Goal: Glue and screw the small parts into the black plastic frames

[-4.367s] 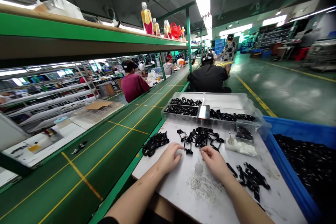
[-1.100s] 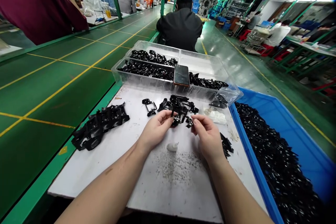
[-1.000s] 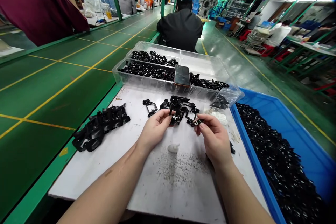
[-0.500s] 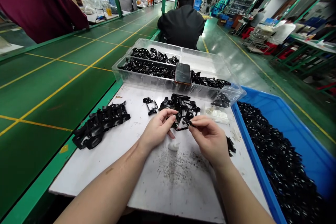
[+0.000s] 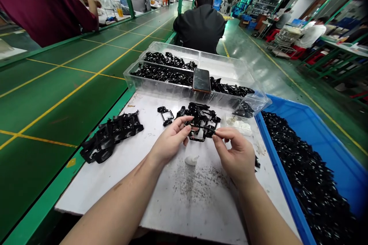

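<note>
Between my hands is a black plastic frame (image 5: 197, 139) with an open middle. My left hand (image 5: 171, 140) pinches its left end between thumb and fingers. At the other end, my right hand (image 5: 234, 149) grips the frame with thumb and fingertips. Just behind it lies a heap of similar black parts (image 5: 199, 111), partly covered by the held frame. One loose black frame (image 5: 166, 116) rests left of the heap. Nearer to me, a small white lump (image 5: 191, 160) sits on the white board (image 5: 161, 199), among dark specks.
A row of joined black parts (image 5: 112, 136) lies at the left. Behind stands a clear divided tray (image 5: 161, 86) of black parts, with a phone (image 5: 201, 80) on it. A blue bin (image 5: 310, 118) full of black pieces borders the right. A person in black (image 5: 199, 26) sits ahead.
The held frame has been turned flatter, so its open middle now shows more clearly. My right hand has shifted slightly to the right.
</note>
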Motion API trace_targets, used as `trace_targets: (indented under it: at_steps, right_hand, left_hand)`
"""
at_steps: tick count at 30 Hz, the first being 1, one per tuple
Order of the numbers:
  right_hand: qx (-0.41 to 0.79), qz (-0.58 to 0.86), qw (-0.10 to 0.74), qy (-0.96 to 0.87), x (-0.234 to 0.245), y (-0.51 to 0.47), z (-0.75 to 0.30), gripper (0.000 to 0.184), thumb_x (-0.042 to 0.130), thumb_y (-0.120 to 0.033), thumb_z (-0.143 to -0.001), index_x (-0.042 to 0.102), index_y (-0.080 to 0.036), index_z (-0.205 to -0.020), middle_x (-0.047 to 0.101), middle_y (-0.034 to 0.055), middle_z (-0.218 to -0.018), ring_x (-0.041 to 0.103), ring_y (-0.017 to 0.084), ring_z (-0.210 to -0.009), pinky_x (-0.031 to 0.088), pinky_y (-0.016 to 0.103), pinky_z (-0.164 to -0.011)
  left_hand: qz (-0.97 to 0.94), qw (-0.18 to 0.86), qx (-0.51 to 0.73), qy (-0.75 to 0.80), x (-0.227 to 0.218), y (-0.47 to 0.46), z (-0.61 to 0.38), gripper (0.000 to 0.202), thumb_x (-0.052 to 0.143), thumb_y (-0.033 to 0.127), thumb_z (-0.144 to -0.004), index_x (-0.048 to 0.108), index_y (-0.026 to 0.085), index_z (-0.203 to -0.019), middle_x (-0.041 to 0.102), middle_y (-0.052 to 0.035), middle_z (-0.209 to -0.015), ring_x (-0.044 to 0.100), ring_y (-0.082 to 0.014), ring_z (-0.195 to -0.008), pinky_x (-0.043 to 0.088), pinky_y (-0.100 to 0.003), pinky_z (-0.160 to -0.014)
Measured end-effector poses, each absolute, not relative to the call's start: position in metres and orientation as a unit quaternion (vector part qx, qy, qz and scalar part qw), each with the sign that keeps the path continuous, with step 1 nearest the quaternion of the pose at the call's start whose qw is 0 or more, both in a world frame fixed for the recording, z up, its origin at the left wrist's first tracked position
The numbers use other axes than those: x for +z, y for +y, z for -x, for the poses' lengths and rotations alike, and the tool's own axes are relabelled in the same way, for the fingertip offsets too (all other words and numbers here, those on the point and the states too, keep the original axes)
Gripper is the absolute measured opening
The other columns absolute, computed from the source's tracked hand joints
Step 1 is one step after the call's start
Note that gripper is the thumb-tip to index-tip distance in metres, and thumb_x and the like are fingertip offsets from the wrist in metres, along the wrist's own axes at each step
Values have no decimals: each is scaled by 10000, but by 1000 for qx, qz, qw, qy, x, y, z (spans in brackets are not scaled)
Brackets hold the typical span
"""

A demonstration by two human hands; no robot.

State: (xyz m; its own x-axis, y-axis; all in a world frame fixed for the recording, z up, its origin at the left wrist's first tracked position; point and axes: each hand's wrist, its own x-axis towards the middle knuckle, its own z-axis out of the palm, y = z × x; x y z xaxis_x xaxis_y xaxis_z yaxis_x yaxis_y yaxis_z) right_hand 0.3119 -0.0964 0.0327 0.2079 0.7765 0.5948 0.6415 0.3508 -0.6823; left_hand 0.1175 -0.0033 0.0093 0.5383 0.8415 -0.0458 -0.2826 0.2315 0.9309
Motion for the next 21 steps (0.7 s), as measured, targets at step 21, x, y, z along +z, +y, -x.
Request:
trace_targets:
  at_steps: [21]
  right_hand:
    - [10,566,461,-684,30,-92,-307,135,743,-187,-955,756,-280,-1052,780,74,-1105,740,280,-1044,578,526,-940]
  left_hand:
    - [-539,715,381,229,14,-8,-116,388,755,308,-986,669,197,-1348,758,-111,-1207,720,-184,-934,615,-295,-757]
